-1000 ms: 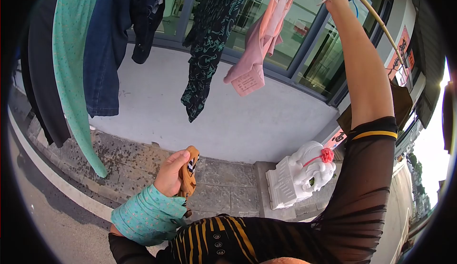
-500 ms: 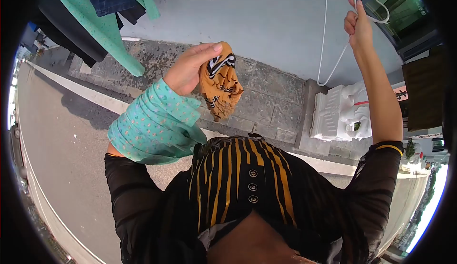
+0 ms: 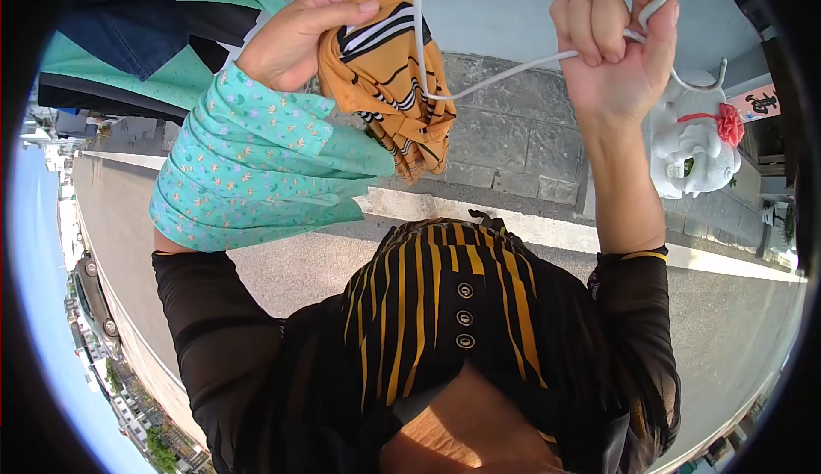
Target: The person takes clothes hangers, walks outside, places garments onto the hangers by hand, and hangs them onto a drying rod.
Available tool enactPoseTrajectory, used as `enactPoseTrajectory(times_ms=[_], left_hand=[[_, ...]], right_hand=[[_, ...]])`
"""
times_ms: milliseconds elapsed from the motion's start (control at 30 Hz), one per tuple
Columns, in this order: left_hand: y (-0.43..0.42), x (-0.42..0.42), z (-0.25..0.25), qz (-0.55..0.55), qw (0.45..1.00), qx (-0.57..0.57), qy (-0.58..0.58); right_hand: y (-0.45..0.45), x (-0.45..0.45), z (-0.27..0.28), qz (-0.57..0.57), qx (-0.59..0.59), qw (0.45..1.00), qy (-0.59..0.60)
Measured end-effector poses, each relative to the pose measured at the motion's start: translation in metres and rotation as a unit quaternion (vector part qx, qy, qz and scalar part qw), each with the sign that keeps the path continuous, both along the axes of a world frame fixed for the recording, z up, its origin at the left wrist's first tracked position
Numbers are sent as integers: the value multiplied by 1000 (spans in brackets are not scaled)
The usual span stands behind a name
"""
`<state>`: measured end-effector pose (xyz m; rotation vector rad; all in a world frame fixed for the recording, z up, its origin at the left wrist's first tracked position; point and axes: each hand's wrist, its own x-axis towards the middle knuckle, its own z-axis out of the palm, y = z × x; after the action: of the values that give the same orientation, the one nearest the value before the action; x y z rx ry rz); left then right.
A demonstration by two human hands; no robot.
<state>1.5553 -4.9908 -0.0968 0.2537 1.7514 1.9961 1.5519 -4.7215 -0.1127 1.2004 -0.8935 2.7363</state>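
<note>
My left hand (image 3: 292, 36) is closed on the gathered top of a tan garment (image 3: 369, 76) with black and white stripes, which hangs down in folds. A mint-green floral cloth (image 3: 248, 162) is draped over my left forearm. In my right hand (image 3: 617, 64), raised at the upper right, the fingers wrap round a white clothes hanger (image 3: 514, 71) near its neck. The hanger's hook sticks out to the right of the hand. Its far corner reaches across the front of the tan garment; I cannot tell whether they touch.
Dark jeans (image 3: 120, 17) and other clothes hang at the upper left. A white stone statue (image 3: 697, 153) with a red bow (image 3: 729, 123) stands at the right by the wall. Grey paving (image 3: 496, 128) runs along the wall, and a parked car (image 3: 94, 294) is far left.
My right hand has brought the hanger left and nearer to the tan garment. My left hand and the garment have risen and shifted slightly left. The view has turned too.
</note>
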Motion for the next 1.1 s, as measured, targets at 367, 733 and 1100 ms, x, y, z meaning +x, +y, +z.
enactPoseTrajectory(times_ms=[367,733,1100], left_hand=[[-29,30,99,35,946,-273,169],[-34,1,-24,77,871,-351,336],[-3,-34,-36,-58,889,-256,375]], right_hand=[[23,-52,-62,-81,459,879,105],[16,-26,20,-156,686,675,225],[24,-21,-2,-215,658,696,191]])
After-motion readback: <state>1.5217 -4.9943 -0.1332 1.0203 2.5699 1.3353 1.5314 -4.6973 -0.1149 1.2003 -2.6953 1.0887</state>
